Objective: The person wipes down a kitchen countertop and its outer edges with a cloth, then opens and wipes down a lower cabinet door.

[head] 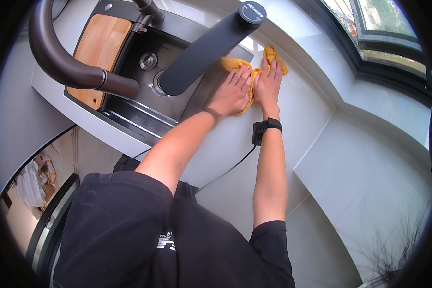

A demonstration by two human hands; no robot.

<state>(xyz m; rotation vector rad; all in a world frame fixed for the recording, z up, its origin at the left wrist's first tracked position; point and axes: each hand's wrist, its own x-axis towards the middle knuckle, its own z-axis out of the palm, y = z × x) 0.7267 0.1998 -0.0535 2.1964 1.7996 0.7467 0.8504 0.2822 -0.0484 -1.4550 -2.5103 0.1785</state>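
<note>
A yellow cloth (252, 94) lies bunched on the pale countertop beside the right rim of a dark sink (172, 39). My left hand (232, 91) rests on its left part, the fingers pressed onto the folds. My right hand (269, 83) lies flat over the right part, and some cloth sticks out beyond its fingertips. Both hands are close together, with a fold of cloth between them. A black device is strapped to my right wrist, and a cable runs from it. The palms and the undersides of the fingers are hidden.
A dark curved faucet (118, 84) and a wide black spout-like fixture (205, 50) reach over the sink. A wooden cutting board (100, 46) lies across its left side. A window frame (381, 72) stands at the upper right, behind a raised ledge. Thin dark twigs (399, 252) show at lower right.
</note>
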